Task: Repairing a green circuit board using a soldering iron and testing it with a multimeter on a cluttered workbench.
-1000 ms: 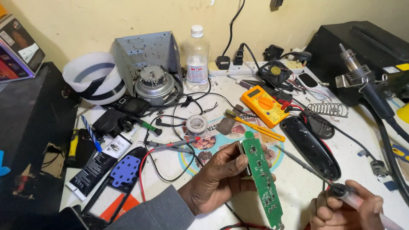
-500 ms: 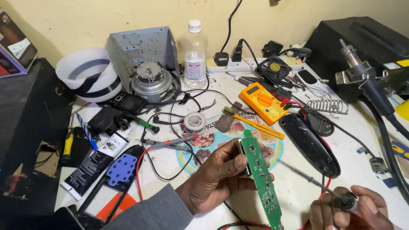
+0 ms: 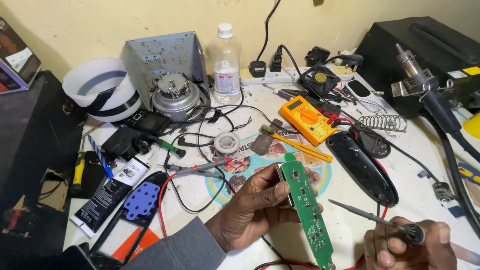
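Observation:
My left hand (image 3: pixel 255 207) grips a long narrow green circuit board (image 3: pixel 305 210) by its upper end, holding it above the cluttered white table (image 3: pixel 350 230). My right hand (image 3: pixel 410 245), at the bottom right corner, is closed around a soldering iron (image 3: pixel 372 219) whose thin metal tip points left toward the board without touching it. A solder spool (image 3: pixel 226 143) lies beyond the board. A black oblong plastic casing (image 3: pixel 362 167) rests just right of the board.
An orange multimeter (image 3: pixel 307 117), a clear plastic bottle (image 3: pixel 226 65), a grey metal housing with a motor (image 3: pixel 170 80), a hot-air tool on its stand (image 3: pixel 425 90), a coiled iron holder (image 3: pixel 382 122), a power strip (image 3: pixel 280 75), red and black wires, a tube and screwdrivers crowd the table.
My right hand has shifted right and lifted slightly, so the iron's tip now shows clearly beside the board. My left hand keeps the board almost still.

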